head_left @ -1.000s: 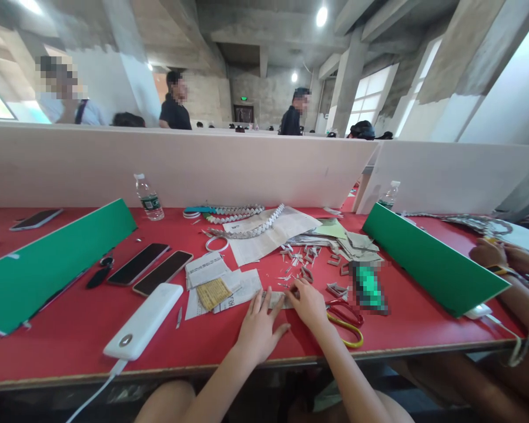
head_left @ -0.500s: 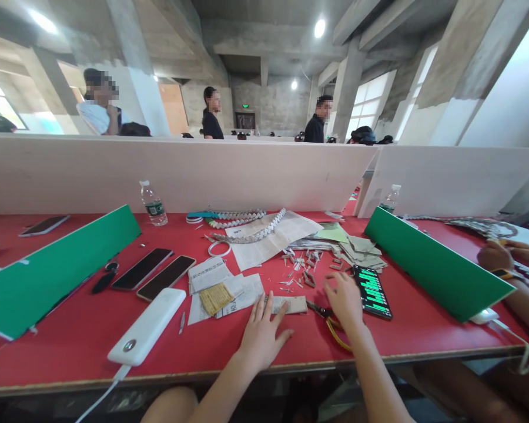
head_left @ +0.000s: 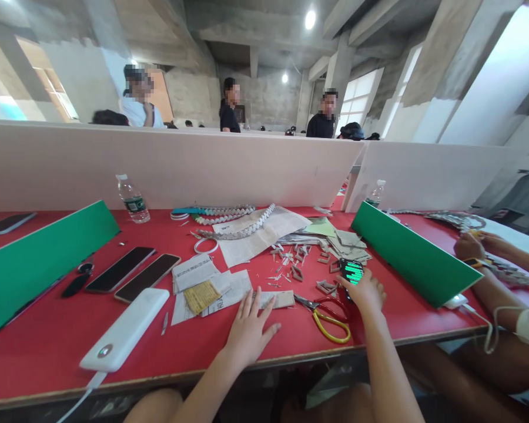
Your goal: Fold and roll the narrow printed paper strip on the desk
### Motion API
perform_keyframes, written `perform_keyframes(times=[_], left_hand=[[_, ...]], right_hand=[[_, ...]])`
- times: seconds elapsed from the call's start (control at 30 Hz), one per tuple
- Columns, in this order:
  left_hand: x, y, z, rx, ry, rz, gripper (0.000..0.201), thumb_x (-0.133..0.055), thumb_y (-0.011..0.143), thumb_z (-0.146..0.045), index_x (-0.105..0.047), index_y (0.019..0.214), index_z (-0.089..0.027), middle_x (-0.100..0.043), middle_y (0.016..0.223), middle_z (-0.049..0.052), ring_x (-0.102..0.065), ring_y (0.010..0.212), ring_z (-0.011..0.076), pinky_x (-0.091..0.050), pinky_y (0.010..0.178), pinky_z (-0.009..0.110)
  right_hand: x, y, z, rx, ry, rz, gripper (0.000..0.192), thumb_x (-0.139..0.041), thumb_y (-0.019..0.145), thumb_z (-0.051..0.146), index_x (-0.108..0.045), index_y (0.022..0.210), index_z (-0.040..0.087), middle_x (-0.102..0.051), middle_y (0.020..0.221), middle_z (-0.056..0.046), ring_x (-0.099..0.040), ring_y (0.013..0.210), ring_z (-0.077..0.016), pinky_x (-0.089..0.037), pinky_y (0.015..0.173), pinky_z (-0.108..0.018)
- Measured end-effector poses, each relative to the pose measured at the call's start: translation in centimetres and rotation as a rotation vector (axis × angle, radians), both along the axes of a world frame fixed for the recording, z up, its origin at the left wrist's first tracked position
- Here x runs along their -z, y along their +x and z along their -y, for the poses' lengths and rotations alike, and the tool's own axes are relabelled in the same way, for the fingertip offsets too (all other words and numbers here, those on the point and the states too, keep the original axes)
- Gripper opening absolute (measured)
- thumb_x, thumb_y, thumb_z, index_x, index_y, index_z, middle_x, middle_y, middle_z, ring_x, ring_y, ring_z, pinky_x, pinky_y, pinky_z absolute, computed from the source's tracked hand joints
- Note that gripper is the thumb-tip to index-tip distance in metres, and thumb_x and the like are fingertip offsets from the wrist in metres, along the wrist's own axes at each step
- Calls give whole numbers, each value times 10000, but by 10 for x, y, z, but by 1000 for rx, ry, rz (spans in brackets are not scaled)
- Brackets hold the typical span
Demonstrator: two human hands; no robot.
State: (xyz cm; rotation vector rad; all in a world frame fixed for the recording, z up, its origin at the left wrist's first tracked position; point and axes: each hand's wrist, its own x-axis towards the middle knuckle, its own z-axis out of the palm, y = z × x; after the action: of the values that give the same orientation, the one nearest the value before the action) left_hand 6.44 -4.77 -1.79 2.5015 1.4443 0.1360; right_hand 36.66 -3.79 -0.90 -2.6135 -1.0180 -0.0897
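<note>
Phone (head_left: 351, 272), screen lit, gripped in right hand (head_left: 367, 291) beside scissors (head_left: 328, 314); left hand (head_left: 248, 329) flat and open, apparently pinning folded paper strip (head_left: 277, 299) on tabletop (head_left: 48, 346).

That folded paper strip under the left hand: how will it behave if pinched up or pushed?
The folded paper strip looks thin and flat, so probably light and floppy, sagging if pinched at one end. It lies flat on the red table under the left hand fingertips; pushed, it would likely slide, not roll.

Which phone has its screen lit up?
The black phone with the glowing green screen, under the right hand. The two dark phones lying side by side on the left of the red table have blank screens.
</note>
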Motion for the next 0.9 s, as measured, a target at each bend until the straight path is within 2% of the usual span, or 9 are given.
perform_keyframes(times=[0.27,0.37,0.5,0.57,0.63,0.73,0.83,0.9], left_hand=[[0,1,0,-2,12,-23,606,-262,863,-605,-255,1402,-328,-123,1517,61,-68,1371,337,-224,1071,502],[1,0,0,-2,33,-17,610,-293,856,-605,-277,1396,-323,-161,1511,63,-99,1369,346,-245,1060,502],[-1,1,-5,-3,144,-2,502,-371,878,-510,-408,1339,-313,-347,1442,70,-295,1309,331,-323,1009,476],[-4,2,-11,-17,203,3,395,-388,903,-400,-516,1261,-292,-481,1350,65,-426,1206,301,-371,959,447],[-6,4,-15,-19,242,5,340,-404,907,-325,-585,1190,-271,-566,1259,60,-490,1109,284,-400,909,432],[-7,6,-20,-11,280,11,317,-431,897,-286,-611,1156,-252,-587,1215,73,-495,1074,282,-406,888,429],[-7,6,-22,-1,308,31,307,-446,892,-279,-617,1144,-244,-564,1216,93,-475,1088,276,-405,896,420],[-7,5,-23,30,320,41,292,-444,893,-283,-632,1111,-236,-578,1156,95,-476,1069,264,-414,885,404]], right_hand=[[-1,-5,-8,28,-53,26,569,-579,752,455,-457,1122,41,-570,1058,-261,-542,1002,-348,-396,787,-393],[2,-6,-6,11,-45,16,627,-562,766,454,-405,1200,28,-568,1081,-255,-533,1017,-354,-393,788,-397],[6,-9,0,-38,-4,3,751,-488,790,533,-294,1316,33,-529,1175,-250,-506,1056,-372,-369,821,-421],[7,-9,3,-52,49,39,721,-479,797,520,-321,1309,37,-492,1228,-253,-452,1128,-376,-337,873,-441],[8,-8,4,-95,132,80,629,-494,804,455,-389,1270,46,-479,1252,-242,-389,1192,-364,-300,923,-448],[6,-14,5,-319,260,46,389,-495,813,353,-546,1105,102,-552,1163,-181,-438,1134,-307,-313,927,-406],[-1,-36,7,-699,325,-68,214,-497,820,293,-607,954,166,-612,993,-97,-512,974,-237,-365,862,-340],[-6,-59,10,-913,314,-104,177,-509,827,273,-617,943,194,-607,978,-72,-510,964,-222,-365,861,-334]])
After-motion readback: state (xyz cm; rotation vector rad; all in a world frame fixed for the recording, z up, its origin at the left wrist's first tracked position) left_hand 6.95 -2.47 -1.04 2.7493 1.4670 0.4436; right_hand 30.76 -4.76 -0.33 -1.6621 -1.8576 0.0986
